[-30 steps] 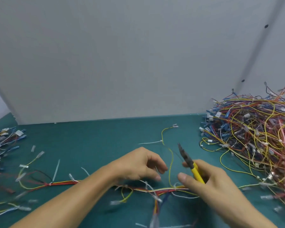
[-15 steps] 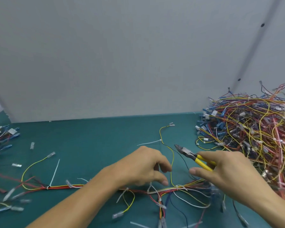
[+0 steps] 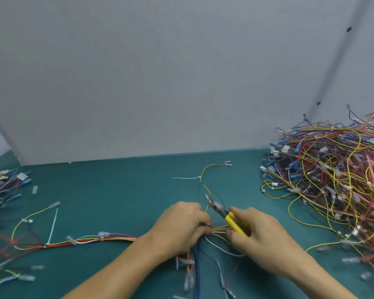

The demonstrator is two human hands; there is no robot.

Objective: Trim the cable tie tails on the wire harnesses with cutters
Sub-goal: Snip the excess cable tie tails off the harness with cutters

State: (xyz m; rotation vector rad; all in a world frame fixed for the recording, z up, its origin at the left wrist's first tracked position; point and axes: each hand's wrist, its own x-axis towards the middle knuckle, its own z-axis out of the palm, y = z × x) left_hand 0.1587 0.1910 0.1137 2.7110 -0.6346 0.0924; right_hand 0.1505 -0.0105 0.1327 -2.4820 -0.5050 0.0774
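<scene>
A wire harness point(image 3: 108, 238) of red, yellow and white wires lies across the green mat, running from the left into my hands. My left hand point(image 3: 181, 225) is closed on its bundle near the centre. My right hand point(image 3: 259, 231) grips yellow-handled cutters point(image 3: 231, 219), whose dark jaws point up and left just above my left fingers. A white cable tie tail point(image 3: 53, 225) sticks up from the harness at the left. Another white tail point(image 3: 186, 178) juts sideways from a yellow branch wire further back. Whether the jaws are on a tail is blurred.
A large tangled pile of harnesses point(image 3: 333, 180) fills the right side. A smaller heap point(image 3: 2, 186) lies at the left edge. Loose connectors and wire ends point(image 3: 26, 277) are scattered at the lower left. A grey wall panel point(image 3: 160, 83) closes the back.
My right hand has moved left and down with the cutters, close against my left hand. Both hands now meet over the harness bundle.
</scene>
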